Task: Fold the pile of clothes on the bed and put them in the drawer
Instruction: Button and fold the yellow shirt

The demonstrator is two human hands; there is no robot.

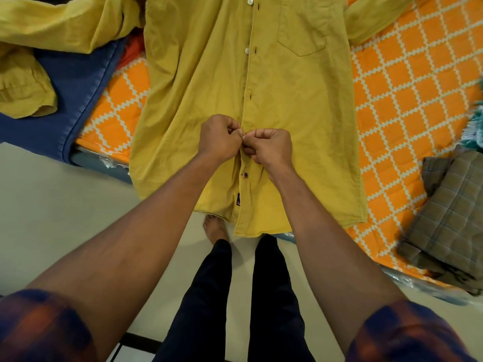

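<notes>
The bed (407,82) has an orange cover with white diamond lines. Shiny clear plastic (407,283) wraps its edge. Below the bed is a smooth pale floor (57,205), with soft, even light on it.

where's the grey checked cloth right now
Head view, far right: the grey checked cloth lies on the orange bedspread, right of the yellow shirt.

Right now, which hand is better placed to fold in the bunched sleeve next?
Left, likely. The left hand pinches the shirt on the side of that sleeve; the right hand would have to cross over.
</notes>
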